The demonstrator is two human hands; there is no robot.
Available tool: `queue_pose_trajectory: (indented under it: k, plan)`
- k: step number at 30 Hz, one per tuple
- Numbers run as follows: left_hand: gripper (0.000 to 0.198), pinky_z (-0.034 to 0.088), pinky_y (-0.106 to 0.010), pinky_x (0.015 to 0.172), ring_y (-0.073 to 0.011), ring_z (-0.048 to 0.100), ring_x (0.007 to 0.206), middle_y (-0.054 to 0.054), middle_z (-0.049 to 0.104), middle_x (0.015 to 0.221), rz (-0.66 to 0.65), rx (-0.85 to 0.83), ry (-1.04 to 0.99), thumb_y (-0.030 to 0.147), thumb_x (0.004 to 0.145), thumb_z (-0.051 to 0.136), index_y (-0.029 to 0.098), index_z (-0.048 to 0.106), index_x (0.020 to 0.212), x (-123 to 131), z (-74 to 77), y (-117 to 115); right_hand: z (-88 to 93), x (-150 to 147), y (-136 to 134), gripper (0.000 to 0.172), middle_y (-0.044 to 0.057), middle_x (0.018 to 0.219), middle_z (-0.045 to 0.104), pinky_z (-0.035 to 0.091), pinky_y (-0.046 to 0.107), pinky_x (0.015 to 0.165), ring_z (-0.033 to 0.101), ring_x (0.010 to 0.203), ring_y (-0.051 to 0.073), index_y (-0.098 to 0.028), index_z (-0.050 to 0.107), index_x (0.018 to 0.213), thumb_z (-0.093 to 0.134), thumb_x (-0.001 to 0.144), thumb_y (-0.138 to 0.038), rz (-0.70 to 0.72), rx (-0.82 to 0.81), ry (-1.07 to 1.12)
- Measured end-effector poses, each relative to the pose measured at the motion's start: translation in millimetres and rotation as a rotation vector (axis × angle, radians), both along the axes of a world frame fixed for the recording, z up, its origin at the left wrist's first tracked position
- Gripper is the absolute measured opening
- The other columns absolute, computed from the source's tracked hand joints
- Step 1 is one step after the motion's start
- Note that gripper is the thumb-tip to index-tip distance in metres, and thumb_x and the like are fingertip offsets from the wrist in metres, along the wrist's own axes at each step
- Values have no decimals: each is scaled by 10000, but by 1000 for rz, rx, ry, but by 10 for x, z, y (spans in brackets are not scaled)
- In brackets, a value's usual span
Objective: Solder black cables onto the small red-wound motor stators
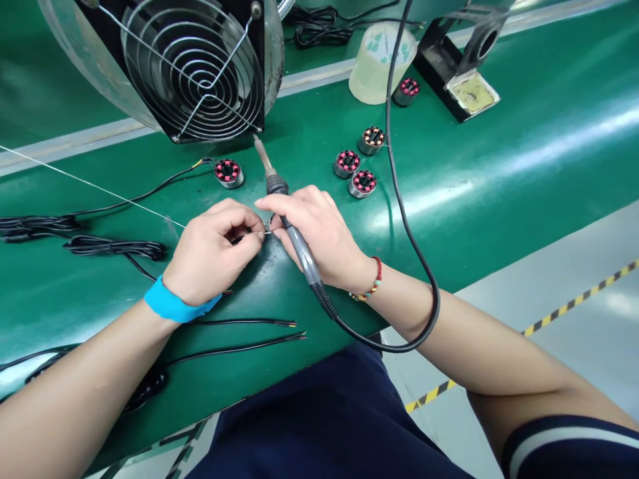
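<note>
My right hand [319,229] holds a soldering iron [301,249] between thumb and palm, its tip pointing up and away, near the fan's lower corner. The fingertips of that hand also meet a small piece between the hands. My left hand [214,246], with a blue wristband [180,303], is closed in a pinch beside them; what it grips is mostly hidden. A thin pale strand [94,183] runs from the left edge to behind my left hand. Just beyond my hands lies a small round coil part [228,173] with pink windings, joined to a black cable.
A fan with a wire guard [200,73] stands at the back left. Several coil parts [363,183] sit right of centre, near a pale yellow roll [379,63]. An iron stand [456,63] is behind. Black cables [120,247] lie left; the iron's cord [399,179] loops over my right forearm.
</note>
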State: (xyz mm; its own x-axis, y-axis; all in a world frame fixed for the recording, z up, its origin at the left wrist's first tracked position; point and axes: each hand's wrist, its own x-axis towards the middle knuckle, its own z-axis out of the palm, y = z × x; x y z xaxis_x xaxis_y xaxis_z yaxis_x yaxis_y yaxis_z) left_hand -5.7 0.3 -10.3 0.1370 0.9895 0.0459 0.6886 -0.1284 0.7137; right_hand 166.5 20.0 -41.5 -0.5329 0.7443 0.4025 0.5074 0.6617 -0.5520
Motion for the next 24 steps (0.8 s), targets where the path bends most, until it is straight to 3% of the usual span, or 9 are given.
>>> queue_pose_trajectory:
  k: [4,7,13,16,19,22,24]
  plan:
    - [95,473,-306,718,-159,565,722,2,619,734,-3,-3,-5,223,725,543,221,603,651,4,-4,5,28,19,-17,324,-14,988,700,428,377,872,550,991,207,-264,525,1250,431,941,-249,-9,-20,-20]
    - [93,471,-306,703,-168,577,743,-2,630,751,-15,-9,-8,220,725,546,220,604,652,10,-2,-1,98,102,-41,329,-20,967,708,453,378,925,602,1002,185,-258,524,1246,433,932,-221,-43,-57,107]
    - [101,452,-308,639,-176,576,741,-8,617,723,-6,-41,-2,196,720,539,215,577,628,23,22,-8,248,242,-82,228,23,1172,671,504,358,968,625,1101,196,-272,590,1132,529,912,-272,-105,-47,348]
    - [93,441,-297,618,-170,570,739,-11,610,716,1,-53,-21,184,707,539,210,562,620,32,22,-4,255,249,-92,148,24,1008,688,559,321,819,660,892,165,-248,590,1010,592,864,-225,-150,-12,404]
    - [85,441,-288,625,-164,569,738,-11,612,716,15,-62,-25,193,689,540,207,553,606,44,11,-2,216,254,-105,55,-31,813,634,540,250,606,604,641,94,-226,565,919,571,873,-255,-159,69,461]
    - [86,449,-290,643,-160,570,725,-6,612,711,29,-61,-27,192,678,545,204,541,593,55,-3,-2,179,276,-122,149,-44,749,599,504,213,531,567,575,65,-224,561,839,491,925,-325,-140,181,472]
    - [90,451,-296,650,-159,570,718,-5,614,718,26,-60,-44,181,679,550,206,537,593,57,-11,-3,174,294,-135,216,-31,734,599,502,209,528,567,580,68,-225,570,818,454,946,-356,-131,169,433]
